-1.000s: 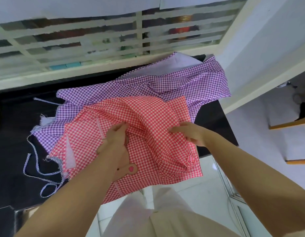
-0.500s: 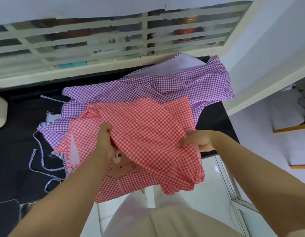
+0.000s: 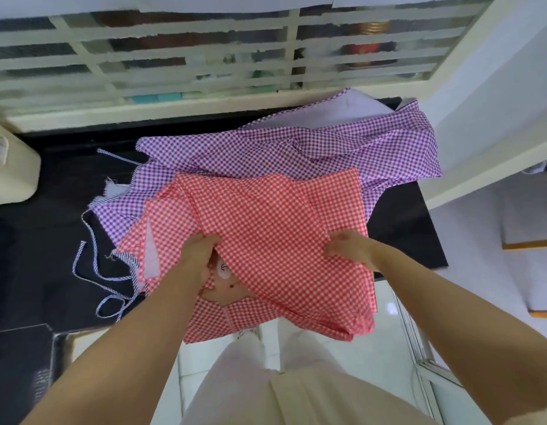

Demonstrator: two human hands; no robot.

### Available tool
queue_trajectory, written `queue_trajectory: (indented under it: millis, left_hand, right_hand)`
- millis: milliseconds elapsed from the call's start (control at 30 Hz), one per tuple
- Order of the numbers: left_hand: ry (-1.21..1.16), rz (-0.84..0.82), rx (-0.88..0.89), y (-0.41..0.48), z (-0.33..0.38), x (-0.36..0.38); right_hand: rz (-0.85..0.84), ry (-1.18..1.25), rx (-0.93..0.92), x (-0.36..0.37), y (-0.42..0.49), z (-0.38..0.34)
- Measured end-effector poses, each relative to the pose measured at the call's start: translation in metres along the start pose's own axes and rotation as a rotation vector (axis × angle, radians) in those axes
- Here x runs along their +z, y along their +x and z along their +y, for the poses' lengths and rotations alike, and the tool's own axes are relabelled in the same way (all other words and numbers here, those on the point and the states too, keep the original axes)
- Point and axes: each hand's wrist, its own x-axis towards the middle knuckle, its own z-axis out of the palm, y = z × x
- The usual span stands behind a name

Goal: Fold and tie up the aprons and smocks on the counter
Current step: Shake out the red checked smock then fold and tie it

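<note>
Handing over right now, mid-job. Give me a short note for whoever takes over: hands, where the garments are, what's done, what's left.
Hands: the left hand grips a fold of the red checked smock; the right hand pinches its folded-over edge.
Things: the smock lies on the purple checked apron, its near part hanging past the counter edge. Striped ties lie loose at left.
Done: smock partly folded, not tied.
Left: finish folding and tie it, then fold and tie the apron, which is spread out.

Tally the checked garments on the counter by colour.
red-checked garment: 1
purple-checked garment: 1
Total: 2
</note>
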Motion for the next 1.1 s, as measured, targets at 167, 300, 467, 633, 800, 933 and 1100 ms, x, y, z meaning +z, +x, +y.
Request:
queue_trajectory:
  millis: [167, 300, 467, 633, 800, 933, 1100]
  left_hand:
    - [0.046, -0.078, 0.015, 0.004, 0.002, -0.005]
    - [0.118, 0.033, 0.098, 0.011, 0.002, -0.004]
    - [0.418, 0.422, 0.338, 0.006, -0.006, 0.007]
    - [0.926, 0.261, 0.959, -0.019, -0.035, 0.021]
    - [1.557, -0.063, 0.731, -0.022, -0.058, 0.032]
    - [1.625, -0.03, 0.675, -0.032, -0.071, 0.047]
    - [1.6, 0.247, 0.923, -0.046, -0.1, 0.063]
  right_hand:
    - [-0.017, -0.093, -0.03, 0.008, 0.007, -0.003]
    - [0.114, -0.24, -0.111, 0.013, 0.012, -0.008]
    - [0.227, -0.22, -0.162, 0.022, 0.014, -0.006]
    - [0.31, -0.114, -0.209, 0.032, 0.01, 0.003]
    - [0.525, 0.099, -0.268, 0.034, 0.0, 0.024]
    - [0.829, 0.09, -0.138, 0.022, 0.001, 0.056]
    - [0.421, 0.293, -0.058, 0.005, -0.003, 0.076]
